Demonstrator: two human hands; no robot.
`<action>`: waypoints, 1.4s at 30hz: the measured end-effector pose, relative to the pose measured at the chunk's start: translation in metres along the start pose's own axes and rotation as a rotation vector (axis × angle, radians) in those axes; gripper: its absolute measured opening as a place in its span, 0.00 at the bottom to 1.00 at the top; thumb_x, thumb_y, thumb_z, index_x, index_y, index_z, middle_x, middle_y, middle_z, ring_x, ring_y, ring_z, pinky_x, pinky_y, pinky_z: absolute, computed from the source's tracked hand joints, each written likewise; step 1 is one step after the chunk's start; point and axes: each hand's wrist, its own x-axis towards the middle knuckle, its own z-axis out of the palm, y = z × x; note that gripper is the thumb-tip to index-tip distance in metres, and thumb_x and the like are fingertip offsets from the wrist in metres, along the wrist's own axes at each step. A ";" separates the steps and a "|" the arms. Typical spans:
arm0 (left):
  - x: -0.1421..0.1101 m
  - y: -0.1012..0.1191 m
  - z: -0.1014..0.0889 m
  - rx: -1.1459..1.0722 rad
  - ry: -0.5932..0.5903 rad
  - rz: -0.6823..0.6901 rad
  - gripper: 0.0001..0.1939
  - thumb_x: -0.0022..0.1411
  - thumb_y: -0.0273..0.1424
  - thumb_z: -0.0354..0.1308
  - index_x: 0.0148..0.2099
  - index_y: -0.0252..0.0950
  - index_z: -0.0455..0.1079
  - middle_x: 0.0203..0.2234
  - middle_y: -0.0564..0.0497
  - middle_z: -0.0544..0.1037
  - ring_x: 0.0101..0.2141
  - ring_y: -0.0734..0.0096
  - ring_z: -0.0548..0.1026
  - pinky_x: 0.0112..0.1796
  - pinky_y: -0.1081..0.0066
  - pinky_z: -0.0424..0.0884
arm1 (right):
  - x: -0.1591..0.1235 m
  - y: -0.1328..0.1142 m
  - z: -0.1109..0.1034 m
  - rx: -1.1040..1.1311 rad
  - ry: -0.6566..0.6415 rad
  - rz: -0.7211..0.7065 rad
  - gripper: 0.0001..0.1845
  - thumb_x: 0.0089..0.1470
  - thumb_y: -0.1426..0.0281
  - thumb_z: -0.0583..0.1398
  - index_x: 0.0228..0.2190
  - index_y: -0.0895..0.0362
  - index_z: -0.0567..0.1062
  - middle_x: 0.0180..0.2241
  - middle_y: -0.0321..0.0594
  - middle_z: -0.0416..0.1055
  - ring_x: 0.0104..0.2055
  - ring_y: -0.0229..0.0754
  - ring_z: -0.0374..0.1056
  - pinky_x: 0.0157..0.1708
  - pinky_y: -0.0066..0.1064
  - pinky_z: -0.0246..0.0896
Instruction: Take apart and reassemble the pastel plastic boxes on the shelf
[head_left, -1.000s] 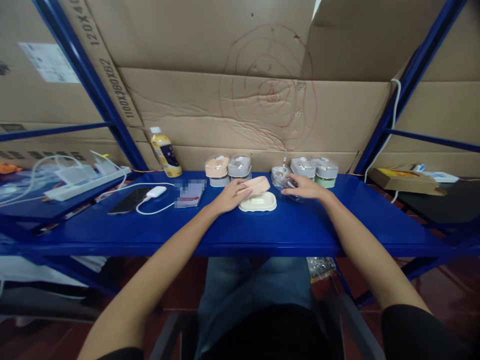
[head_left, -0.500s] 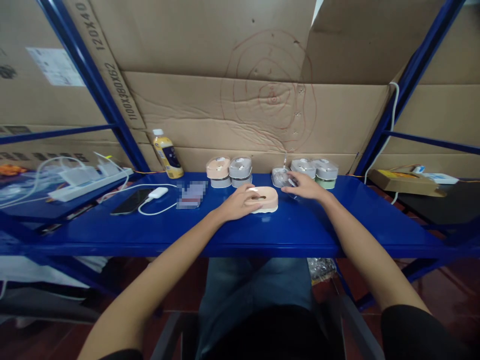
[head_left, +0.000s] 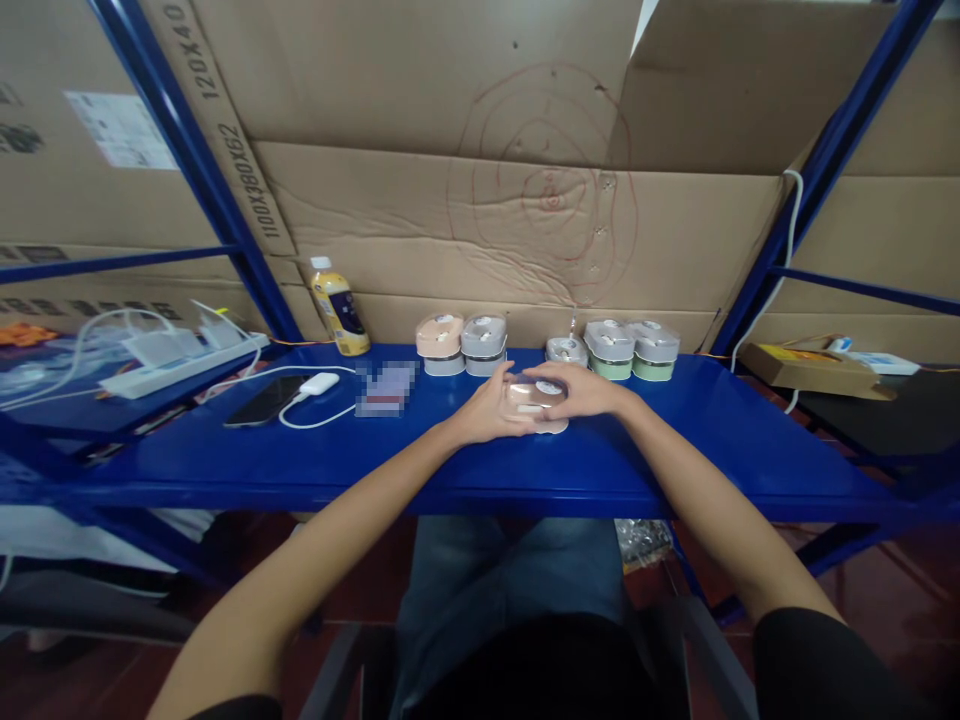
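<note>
A peach oval box (head_left: 553, 427) sits on the blue tabletop in front of me, mostly covered by my hands and a transparent plastic cover. My left hand (head_left: 484, 410) is wrapped around the left side of the box. From the right, my right hand (head_left: 591, 388) grips the clear cover (head_left: 534, 392), which lies over the top of the box. Whether the cover is fully seated cannot be made out. Behind my right hand is a group of clear covers (head_left: 566, 351).
Two-tier boxes, peach and grey (head_left: 440, 343) and all grey (head_left: 484, 345), stand at the back. Grey-and-green boxes (head_left: 655, 350) are at back right. Leftward are a yellow bottle (head_left: 340, 308), a phone (head_left: 266, 401), a white adapter (head_left: 319, 384) with cable and a power strip (head_left: 180, 368).
My right hand has brought a clear cover from the back group leftward and nearer, onto the peach box. My left hand stays at the box's left side.
</note>
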 end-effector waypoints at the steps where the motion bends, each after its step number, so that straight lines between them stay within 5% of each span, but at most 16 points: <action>1: 0.000 0.000 0.002 -0.026 0.008 -0.002 0.71 0.45 0.50 0.80 0.78 0.37 0.41 0.68 0.26 0.65 0.65 0.34 0.70 0.64 0.37 0.66 | 0.002 -0.005 0.002 -0.015 -0.022 -0.013 0.44 0.50 0.57 0.73 0.66 0.50 0.72 0.63 0.47 0.73 0.63 0.56 0.71 0.64 0.51 0.65; 14: 0.002 -0.003 -0.005 0.069 -0.021 0.030 0.65 0.49 0.49 0.79 0.77 0.36 0.46 0.69 0.28 0.66 0.68 0.35 0.67 0.66 0.40 0.64 | 0.000 -0.018 0.021 -0.173 -0.020 0.159 0.44 0.60 0.46 0.66 0.71 0.46 0.65 0.56 0.47 0.74 0.56 0.55 0.73 0.56 0.44 0.68; 21: 0.003 -0.004 -0.008 0.042 -0.052 0.047 0.62 0.51 0.49 0.78 0.76 0.37 0.48 0.70 0.29 0.65 0.70 0.38 0.65 0.68 0.42 0.61 | 0.002 -0.027 0.025 -0.252 0.003 0.238 0.39 0.64 0.47 0.62 0.69 0.49 0.68 0.53 0.49 0.74 0.55 0.56 0.73 0.54 0.44 0.67; 34: 0.004 -0.015 -0.008 0.051 -0.064 0.020 0.64 0.49 0.50 0.78 0.77 0.37 0.48 0.73 0.28 0.60 0.72 0.36 0.60 0.69 0.41 0.60 | 0.005 -0.023 0.034 -0.251 0.094 0.376 0.41 0.62 0.46 0.62 0.67 0.57 0.71 0.62 0.53 0.74 0.62 0.58 0.72 0.62 0.46 0.66; 42: 0.005 -0.018 -0.008 0.052 -0.058 -0.006 0.64 0.48 0.48 0.79 0.76 0.34 0.49 0.71 0.26 0.63 0.71 0.36 0.62 0.69 0.40 0.60 | 0.004 -0.028 0.037 -0.305 0.074 0.383 0.42 0.63 0.44 0.61 0.69 0.53 0.67 0.62 0.55 0.73 0.63 0.62 0.71 0.60 0.49 0.68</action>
